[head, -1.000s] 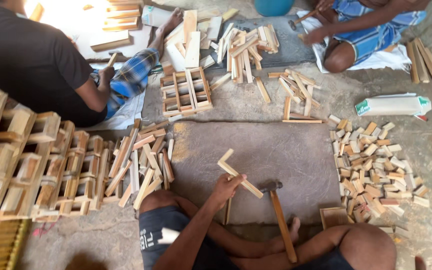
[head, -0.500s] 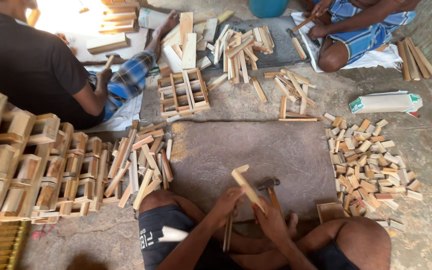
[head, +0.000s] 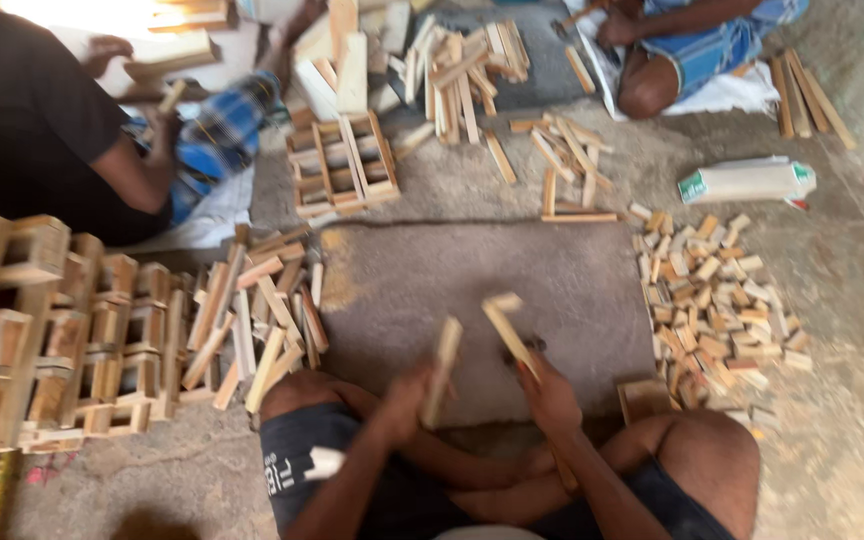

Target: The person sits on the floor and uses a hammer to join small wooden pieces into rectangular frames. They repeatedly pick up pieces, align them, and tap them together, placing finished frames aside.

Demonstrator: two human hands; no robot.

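Both hands grip wood: the left hand point(head: 404, 393) is closed around a pale wooden slat point(head: 442, 367), the right hand point(head: 550, 390) around another slat point(head: 505, 328), both held tilted over the near edge of the grey stone slab point(head: 422, 280). Small wood blocks point(head: 717, 295) lie heaped beside the slab's right edge.

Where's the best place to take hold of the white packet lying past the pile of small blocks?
Probably around its middle, coming from above. The white packet lies flat and long on the bare floor, apart from the small wooden blocks, so both long sides look free; its ends look narrower.
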